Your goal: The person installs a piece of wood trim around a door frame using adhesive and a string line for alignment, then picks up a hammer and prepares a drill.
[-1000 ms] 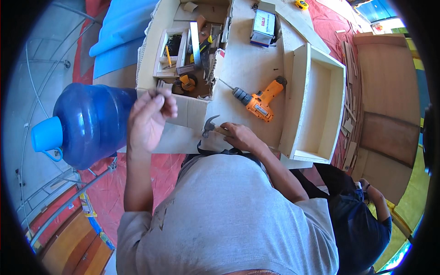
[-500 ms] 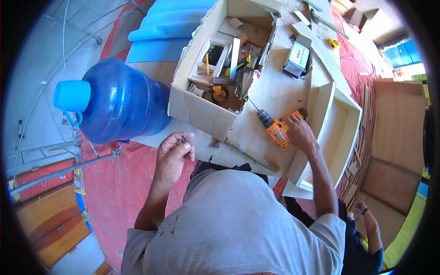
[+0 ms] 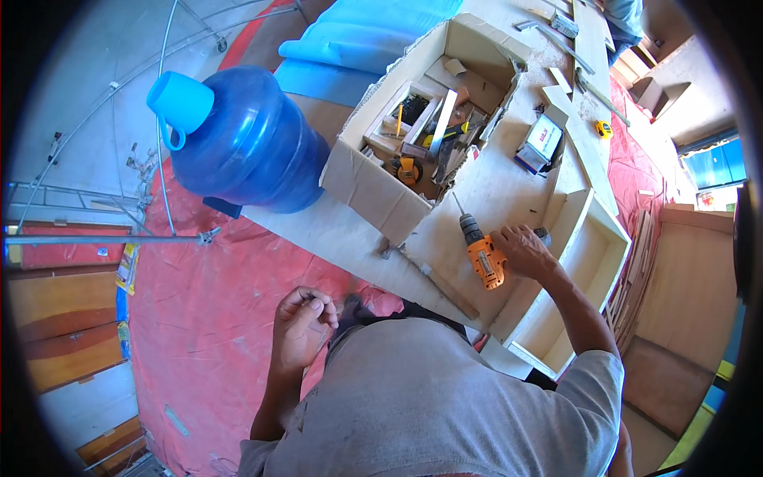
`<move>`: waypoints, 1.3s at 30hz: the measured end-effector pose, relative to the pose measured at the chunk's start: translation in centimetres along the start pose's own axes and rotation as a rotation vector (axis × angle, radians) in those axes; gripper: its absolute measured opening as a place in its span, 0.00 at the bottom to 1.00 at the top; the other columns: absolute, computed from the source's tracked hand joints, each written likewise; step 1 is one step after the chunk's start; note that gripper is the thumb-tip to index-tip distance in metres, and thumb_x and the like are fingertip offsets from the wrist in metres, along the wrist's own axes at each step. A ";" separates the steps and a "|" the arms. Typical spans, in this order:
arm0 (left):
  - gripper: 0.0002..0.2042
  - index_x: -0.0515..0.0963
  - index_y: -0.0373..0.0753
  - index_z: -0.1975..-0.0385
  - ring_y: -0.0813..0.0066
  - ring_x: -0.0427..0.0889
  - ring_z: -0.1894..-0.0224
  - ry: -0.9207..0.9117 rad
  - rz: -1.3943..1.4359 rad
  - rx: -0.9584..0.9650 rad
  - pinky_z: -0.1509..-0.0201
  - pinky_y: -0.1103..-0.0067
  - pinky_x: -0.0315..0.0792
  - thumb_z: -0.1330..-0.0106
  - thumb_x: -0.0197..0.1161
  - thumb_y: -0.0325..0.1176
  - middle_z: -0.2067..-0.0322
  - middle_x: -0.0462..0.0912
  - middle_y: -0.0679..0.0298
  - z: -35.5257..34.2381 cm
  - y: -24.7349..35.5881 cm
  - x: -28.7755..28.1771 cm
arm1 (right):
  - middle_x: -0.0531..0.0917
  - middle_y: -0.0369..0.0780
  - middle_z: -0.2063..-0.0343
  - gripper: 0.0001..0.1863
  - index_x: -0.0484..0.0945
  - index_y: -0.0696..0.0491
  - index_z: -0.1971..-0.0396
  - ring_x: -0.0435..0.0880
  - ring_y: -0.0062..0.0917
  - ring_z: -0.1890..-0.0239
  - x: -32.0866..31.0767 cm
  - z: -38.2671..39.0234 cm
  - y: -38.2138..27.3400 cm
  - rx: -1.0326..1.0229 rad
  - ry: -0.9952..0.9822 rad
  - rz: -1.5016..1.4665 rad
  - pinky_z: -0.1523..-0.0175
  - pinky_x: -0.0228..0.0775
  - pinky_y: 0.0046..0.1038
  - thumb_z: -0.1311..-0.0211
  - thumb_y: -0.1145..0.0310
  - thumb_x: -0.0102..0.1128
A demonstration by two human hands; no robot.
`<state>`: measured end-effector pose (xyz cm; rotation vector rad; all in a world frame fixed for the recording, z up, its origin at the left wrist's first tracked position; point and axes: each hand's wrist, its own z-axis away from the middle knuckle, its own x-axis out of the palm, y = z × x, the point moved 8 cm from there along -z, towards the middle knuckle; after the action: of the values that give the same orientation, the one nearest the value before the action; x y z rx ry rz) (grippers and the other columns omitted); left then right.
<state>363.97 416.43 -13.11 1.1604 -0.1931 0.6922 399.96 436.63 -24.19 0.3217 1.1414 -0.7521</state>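
My right hand (image 3: 523, 253) is closed round the handle of an orange and black cordless drill (image 3: 486, 262) on the wooden worktop. A long thin bit on the drill points away toward the cardboard box. Its black base shows beyond my fingers. My left hand (image 3: 304, 322) is held up before my body, left of the worktop's near edge. Thumb and fingers are pinched together; whatever they hold is too small to name. Between the hands, a hammer (image 3: 435, 280) with a wooden handle lies along the near edge. A pale wooden drawer-like frame (image 3: 584, 266) stands right of the drill.
An open cardboard box (image 3: 377, 195) holds several tools, a pencil and a tape measure. A big blue water bottle (image 3: 250, 143) with a light blue cup (image 3: 181, 103) over its neck stands left. Beyond the drill are a small carton (image 3: 540, 143) and a yellow tape measure (image 3: 603, 129).
My view has shifted, so the table things sit further right. My right hand has closed round the drill's handle, and the drill has turned a little. My left hand stays pinched.
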 end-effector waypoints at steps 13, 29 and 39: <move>0.05 0.79 0.37 0.58 0.73 0.78 0.65 0.139 0.403 0.053 0.57 0.73 0.74 0.27 0.60 0.30 0.66 0.79 0.64 11.1 -0.1 -18.2 | 0.84 0.41 0.70 0.16 0.80 0.52 0.58 0.85 0.37 0.66 -10.1 1.8 -21.5 -0.233 0.111 -0.489 0.61 0.76 0.37 0.46 0.65 0.70; 0.10 0.80 0.41 0.56 0.70 0.82 0.49 0.667 0.918 0.778 0.44 0.71 0.74 0.25 0.60 0.40 0.55 0.85 0.64 40.3 4.4 -47.2 | 0.82 0.38 0.72 0.14 0.81 0.51 0.59 0.84 0.29 0.67 1.0 -14.4 -79.9 -0.796 -0.517 -0.581 0.60 0.77 0.32 0.44 0.64 0.70; 0.08 0.78 0.39 0.59 0.67 0.83 0.61 1.118 1.024 1.089 0.54 0.69 0.79 0.24 0.56 0.35 0.64 0.83 0.62 52.8 5.3 -67.2 | 0.77 0.30 0.80 0.12 0.80 0.51 0.63 0.77 0.16 0.78 3.1 -15.8 -109.5 -1.203 -0.831 -0.525 0.71 0.72 0.24 0.42 0.63 0.72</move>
<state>319.26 343.74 -19.76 1.4375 0.6864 2.4424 314.75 366.28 -18.31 -1.2352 0.6819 -0.4344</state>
